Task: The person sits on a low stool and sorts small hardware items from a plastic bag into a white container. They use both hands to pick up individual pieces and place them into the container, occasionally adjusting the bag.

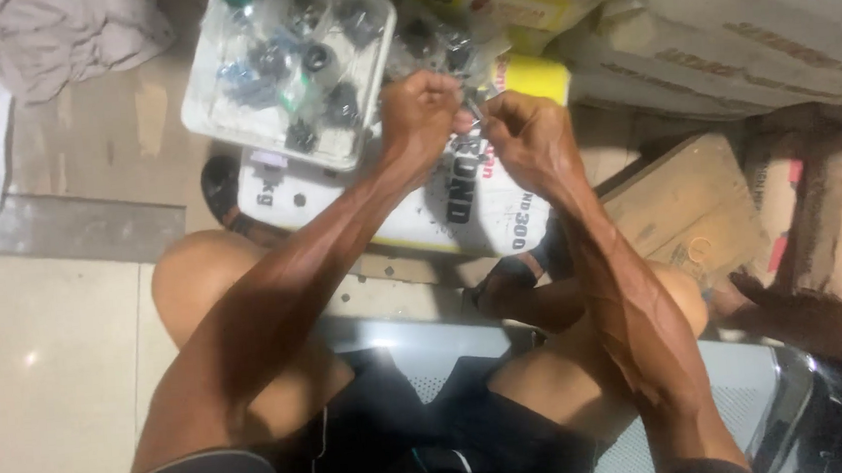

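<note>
Looking down from the head camera, a person sits on a low seat with knees spread, both bare forearms reaching forward over the floor. The left hand [419,111] and the right hand [523,136] meet just above a white sack [409,203] with dark print that lies on the floor between the feet. Both hands are clenched around a small metal part [473,112] pinched between their fingertips; the part is mostly hidden by the fingers, so its exact shape cannot be told. The left hand's knuckles face the camera with fingers curled tight, and the right hand's thumb and fingers press in from the other side, touching the same piece.

Just beyond the left hand sits a white tray [225,122] filled with small clear bags of dark round fittings. More such bags lie loose near the tray's right edge. A yellow can [531,76] lies on its side just behind the right hand. Cardboard boxes [725,57] are stacked at the upper right, and a wooden board [685,198] rests beside the right forearm. A crumpled cloth [71,39] lies at the upper left on the tiled floor [45,362].
</note>
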